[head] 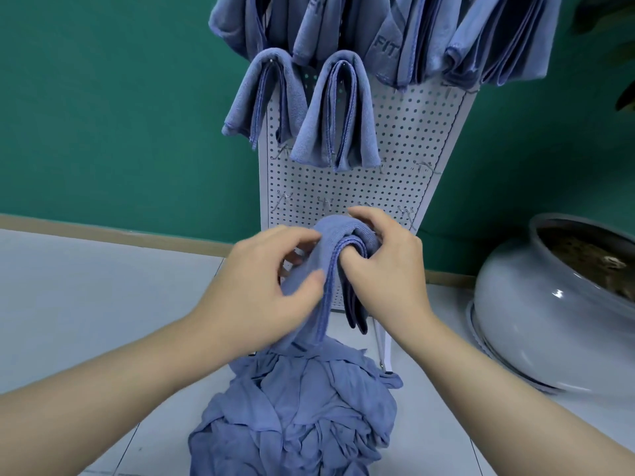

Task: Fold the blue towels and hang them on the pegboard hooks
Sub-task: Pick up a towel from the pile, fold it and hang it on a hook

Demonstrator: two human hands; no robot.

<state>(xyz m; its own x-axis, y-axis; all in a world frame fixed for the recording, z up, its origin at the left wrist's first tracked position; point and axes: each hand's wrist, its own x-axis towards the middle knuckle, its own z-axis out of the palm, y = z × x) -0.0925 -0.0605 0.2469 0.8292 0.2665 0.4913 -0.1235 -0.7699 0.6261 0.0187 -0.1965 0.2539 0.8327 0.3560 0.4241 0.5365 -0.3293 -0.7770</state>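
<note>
Hands, left point(264, 286) and right point(381, 266), are gripping 1 folded blue towel point(335, 242); several towels are hanging on the pegboard point(388, 159), while an unfolded pile point(295, 413) is awaiting folding.

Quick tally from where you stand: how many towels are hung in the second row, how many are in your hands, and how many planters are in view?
Folded towels hung in the second row: 2, left one and right one
Folded towel held by the left hand and right hand: 1
Grey planter on the floor: 1
Total: 4
The top row and the floor pile are too bunched to count.
</note>
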